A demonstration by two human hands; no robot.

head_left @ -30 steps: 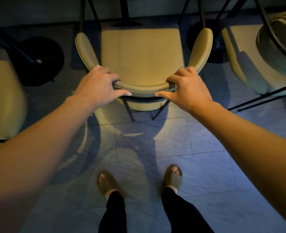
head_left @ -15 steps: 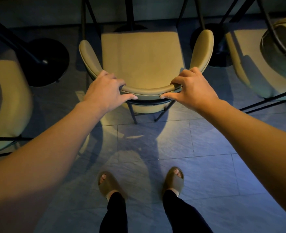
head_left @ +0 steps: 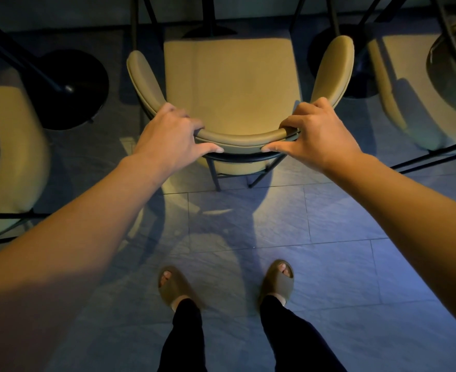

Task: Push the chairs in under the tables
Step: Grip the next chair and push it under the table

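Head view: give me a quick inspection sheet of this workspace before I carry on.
Surface: grey tiled floor, shadowed.
Job's things: tan padded chair with curved backrest; its seat faces a black table pedestal.
Clutter: nothing seen.
Grippers: left hand and right hand each grip the backrest rim.
Cables: nothing seen.
Surroundings: matching tan chairs at left and right; round black table base; person's sandalled feet.

Desk: top out of frame; only dark legs and bases (head_left: 68, 87) show.
Left chair (head_left: 9, 157): cut by left edge.
Right chair (head_left: 409, 84): cut by right edge.
Fingertips (head_left: 288, 128): curled behind backrest (head_left: 241, 139), hidden.
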